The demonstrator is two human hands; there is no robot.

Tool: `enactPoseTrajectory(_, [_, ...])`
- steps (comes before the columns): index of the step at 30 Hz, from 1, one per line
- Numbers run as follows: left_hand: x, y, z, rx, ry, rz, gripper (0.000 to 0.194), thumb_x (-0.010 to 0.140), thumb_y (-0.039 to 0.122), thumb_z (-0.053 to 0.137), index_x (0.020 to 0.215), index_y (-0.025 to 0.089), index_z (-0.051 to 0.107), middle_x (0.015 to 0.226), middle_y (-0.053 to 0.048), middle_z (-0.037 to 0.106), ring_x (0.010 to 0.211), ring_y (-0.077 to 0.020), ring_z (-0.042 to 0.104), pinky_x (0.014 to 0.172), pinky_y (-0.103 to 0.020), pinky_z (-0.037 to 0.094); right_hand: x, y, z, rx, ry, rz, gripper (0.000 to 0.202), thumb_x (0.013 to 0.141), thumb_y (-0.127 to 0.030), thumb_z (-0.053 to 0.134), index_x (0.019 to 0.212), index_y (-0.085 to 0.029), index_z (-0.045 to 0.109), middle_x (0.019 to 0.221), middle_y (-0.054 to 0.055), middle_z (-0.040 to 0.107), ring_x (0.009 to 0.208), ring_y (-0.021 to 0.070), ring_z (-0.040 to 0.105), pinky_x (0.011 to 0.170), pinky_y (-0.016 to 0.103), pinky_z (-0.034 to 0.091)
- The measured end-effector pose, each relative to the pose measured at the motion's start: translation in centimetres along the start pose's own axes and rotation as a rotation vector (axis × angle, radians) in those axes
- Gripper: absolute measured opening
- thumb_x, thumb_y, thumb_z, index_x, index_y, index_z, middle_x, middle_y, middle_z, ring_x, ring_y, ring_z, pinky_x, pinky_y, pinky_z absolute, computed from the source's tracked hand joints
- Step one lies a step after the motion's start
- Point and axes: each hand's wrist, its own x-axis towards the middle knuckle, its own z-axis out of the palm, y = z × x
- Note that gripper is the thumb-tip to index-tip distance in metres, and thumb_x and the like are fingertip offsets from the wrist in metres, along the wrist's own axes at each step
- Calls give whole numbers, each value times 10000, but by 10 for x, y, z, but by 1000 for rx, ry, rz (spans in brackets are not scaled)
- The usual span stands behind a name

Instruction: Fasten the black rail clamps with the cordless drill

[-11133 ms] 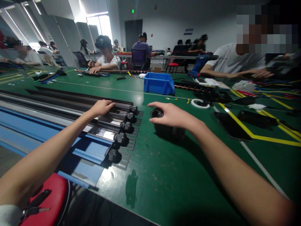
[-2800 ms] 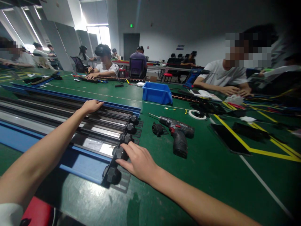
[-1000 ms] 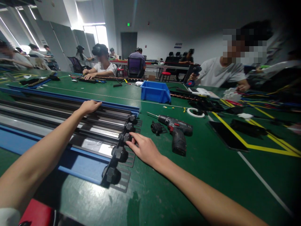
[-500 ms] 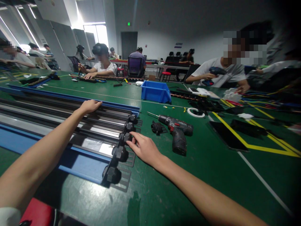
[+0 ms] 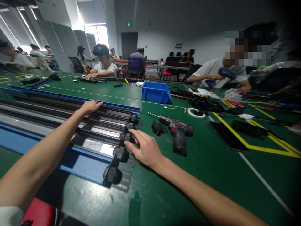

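Even fingertip pressure on middle black nut (image 5: 127, 137) looked best. Right hand (image 5: 146, 149) had thumb and forefinger about it; whether either hand gripped, couldn't tell. Nut sat at hand's ten o'clock. Drill (image 5: 180, 135) lay at two; left hand (image 5: 91, 106), farther toward ten, rested on dark rails (image 5: 115, 112).

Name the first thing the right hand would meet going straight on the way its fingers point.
The right hand would likely meet the middle black nut, just ahead of it; whether they touch is unclear.
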Motion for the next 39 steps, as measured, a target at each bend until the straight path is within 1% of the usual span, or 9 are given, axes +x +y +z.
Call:
enactPoseTrajectory(2, [3, -2, 2, 7, -17, 16, 787, 905, 689, 180, 1250, 198, 689, 1167, -136, 713, 1172, -347, 608, 939, -361, 445, 0, -23, -3, 29, -25, -140, 527, 947, -533, 521, 1287, -131, 557, 1097, 127, 659, 1010, 240, 597, 904, 388, 457])
enactPoseTrajectory(4, [5, -3, 2, 12, -29, 31, 780, 913, 670, 172, 1261, 191, 682, 1189, -145, 702, 1193, -342, 596, 949, -359, 441, -3, -49, 1, 52, -58, -292, 601, 906, -605, 540, 1281, -137, 560, 1181, 138, 642, 1109, 262, 562, 992, 432, 416])
enactPoseTrajectory(7, [5, -3, 1, 16, -49, 41, 788, 917, 661, 163, 1299, 175, 653, 1234, -156, 680, 1223, -340, 578, 968, -358, 434, -9, -78, 21, 40, -84, -451, 659, 884, -666, 517, 1286, -145, 554, 1318, 137, 591, 1272, 280, 467, 1133, 474, 289])
enactPoseTrajectory(9, [4, -1, 0, 23, -60, 31, 797, 916, 666, 160, 1305, 170, 648, 1256, -159, 669, 1232, -342, 572, 979, -362, 432, -12, -88, 37, -5, -102, -498, 653, 908, -660, 478, 1283, -131, 550, 1359, 137, 569, 1324, 289, 420, 1174, 487, 225])
enactPoseTrajectory(12, [3, 1, -3, 39, -69, 16, 802, 918, 661, 160, 1289, 154, 659, 1267, -156, 663, 1228, -341, 575, 992, -366, 432, -12, -87, 54, -92, -145, -527, 533, 978, -551, 434, 1257, -115, 560, 1357, 139, 571, 1338, 284, 408, 1167, 476, 249])
enactPoseTrajectory(16, [3, 3, -5, 41, -71, 28, 779, 926, 637, 183, 1318, 139, 636, 1287, -151, 653, 1231, -331, 575, 1014, -366, 421, -7, -79, 58, -124, -186, -560, 413, 1016, -453, 408, 1177, -123, 597, 1326, 120, 593, 1352, 271, 398, 1128, 437, 315])
enactPoseTrajectory(25, [8, 1, -5, 30, -98, 13, 740, 923, 596, 206, 1271, 133, 667, 1284, -162, 652, 1206, -341, 589, 1004, -380, 422, -5, -81, 57, -104, -182, -575, 375, 1010, -436, 433, 1120, -132, 622, 1263, 109, 635, 1340, 273, 413, 1089, 437, 357])
enactPoseTrajectory(30, [11, -6, 0, 27, -124, 33, 751, 925, 582, 169, 1315, 140, 634, 1334, -179, 614, 1240, -344, 563, 1000, -389, 419, -6, -85, 58, -106, -187, -580, 350, 991, -440, 479, 1098, -139, 624, 1227, 111, 653, 1344, 272, 412, 1081, 431, 364])
enactPoseTrajectory(39, [3, -15, 2, 22, -126, 54, 732, 922, 576, 177, 1319, 165, 635, 1315, -175, 629, 1219, -354, 576, 987, -402, 429, -10, -89, 58, -105, -209, -602, 356, 996, -432, 461, 1073, -126, 625, 1219, 101, 649, 1327, 279, 421, 1094, 424, 348])
